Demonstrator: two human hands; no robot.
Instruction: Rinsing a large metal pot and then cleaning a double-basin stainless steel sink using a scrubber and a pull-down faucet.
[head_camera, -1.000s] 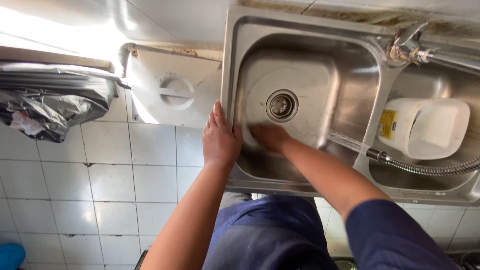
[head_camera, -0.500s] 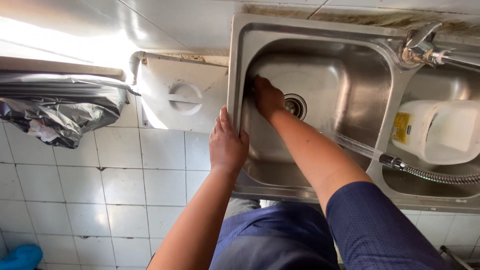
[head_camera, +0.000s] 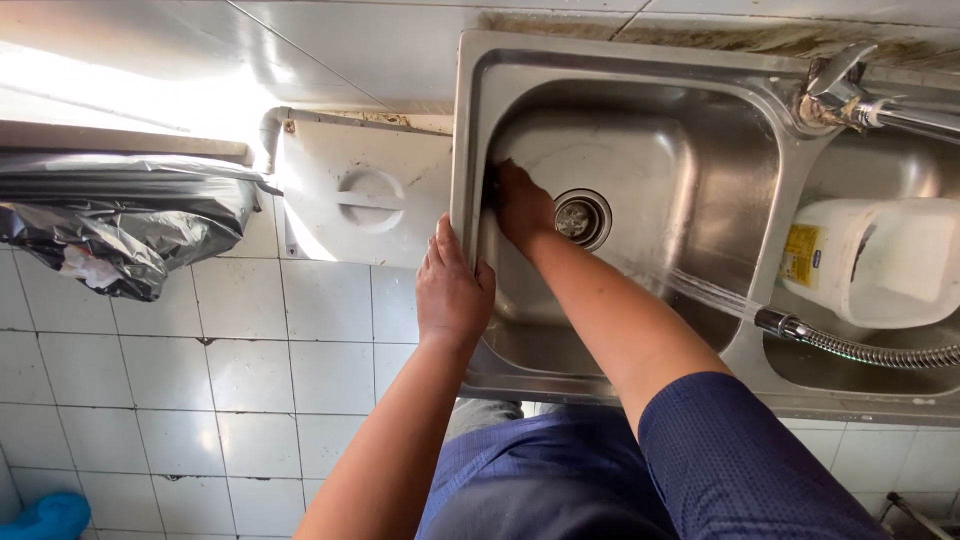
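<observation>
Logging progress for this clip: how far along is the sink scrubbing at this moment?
Done: the basin floor around the drain looks bare and shiny. In hand: the right hand rubs the sink's left inner wall while the left hand rests on the rim and the hose sprays water in. Left: the other basin holds a white jug.

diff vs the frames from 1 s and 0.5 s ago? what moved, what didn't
The right hand moved from the near side of the basin floor, past the drain, to the left wall of the sink, pressed flat there. Nothing was picked up or released. The left hand stays resting on the sink's left rim; the hose is still running water; the white container hasn't moved.
</observation>
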